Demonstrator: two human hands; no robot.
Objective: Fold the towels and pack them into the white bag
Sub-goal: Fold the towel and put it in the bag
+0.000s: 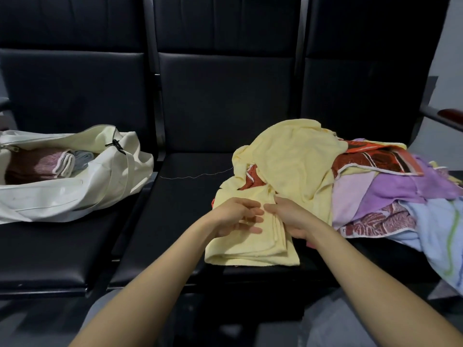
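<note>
A pale yellow towel [250, 249] lies folded in layers at the front edge of the middle seat. My left hand [236, 216] rests on top of it with the fingers spread and nearly straight. At the towel's right edge, my right hand [290, 217] grips the stacked layers, thumb on top and fingers tucked underneath. The white bag [75, 194] lies open on the left seat. Inside it sit a folded pink towel [42, 164] and a grey towel [84, 159].
A loose pile of unfolded towels covers the right seat: a larger yellow one [295, 156], an orange patterned one [370, 159], a purple one [400, 186] and a light blue one [436, 221]. The black bench seats [175, 209] have upright backs behind. An armrest [448, 116] juts out at the right.
</note>
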